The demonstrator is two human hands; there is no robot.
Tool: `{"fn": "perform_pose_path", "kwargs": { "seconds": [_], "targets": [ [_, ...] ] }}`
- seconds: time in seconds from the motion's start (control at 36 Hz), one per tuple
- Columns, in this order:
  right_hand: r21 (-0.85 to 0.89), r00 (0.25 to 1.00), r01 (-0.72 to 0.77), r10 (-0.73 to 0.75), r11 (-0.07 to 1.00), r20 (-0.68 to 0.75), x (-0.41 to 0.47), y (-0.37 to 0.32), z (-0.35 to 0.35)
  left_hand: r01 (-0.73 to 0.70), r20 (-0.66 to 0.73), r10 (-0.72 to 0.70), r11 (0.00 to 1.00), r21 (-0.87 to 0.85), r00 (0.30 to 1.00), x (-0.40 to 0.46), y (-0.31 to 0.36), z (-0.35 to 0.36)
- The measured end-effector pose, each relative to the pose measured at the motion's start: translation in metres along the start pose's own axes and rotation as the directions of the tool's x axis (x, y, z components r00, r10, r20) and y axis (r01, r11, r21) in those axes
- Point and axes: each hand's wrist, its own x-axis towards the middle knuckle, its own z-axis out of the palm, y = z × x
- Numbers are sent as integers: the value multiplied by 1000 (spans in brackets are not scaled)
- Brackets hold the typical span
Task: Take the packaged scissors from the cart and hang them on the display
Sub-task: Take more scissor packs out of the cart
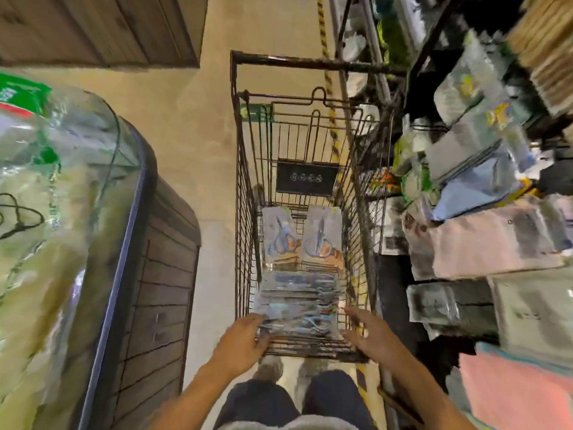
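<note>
Packaged scissors (pixel 297 301) are seen stacked in the near end of the wire cart (pixel 245 187), with two more packs (pixel 302 240) propped upright behind the stack. The left hand (pixel 245 338) is placed at the stack's left edge, fingers reaching under or against the top packs, though blur prevents a firm grip from being confirmed. The right hand (pixel 369 332) is held wide, fingers spread, just beside the right edge of the stack and apparently not touching it. The display (pixel 483 187), crowded with hanging packets, is found to the right of the cart. Several risks are judged from here: slippery blister packs could be fanned out and dropped through or into the cart if too many are lifted at once; a pack could be snagged on the wire mesh; neighbouring packets on the crowded display could be knocked off when a hook is sought.
</note>
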Motion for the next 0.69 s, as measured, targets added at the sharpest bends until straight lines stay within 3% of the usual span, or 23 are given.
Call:
{"fn": "perform_pose_path", "kwargs": {
  "seconds": [0.22,0.42,0.58,0.69],
  "targets": [
    [-95,992,-57,67,994,109,57,11,5,-1,151,-13,996,91,989,59,-21,-2],
    [-130,980,-37,62,991,191,142,28,18,103,84,-104,994,23,991,114,-20,19],
    [-151,967,92,-53,984,249,222,49,46,215,105,-210,976,-40,972,160,-43,71],
    [-335,976,141,-73,932,207,268,57,65,256,125,-247,965,-59,961,176,-48,87]
  ]
}}
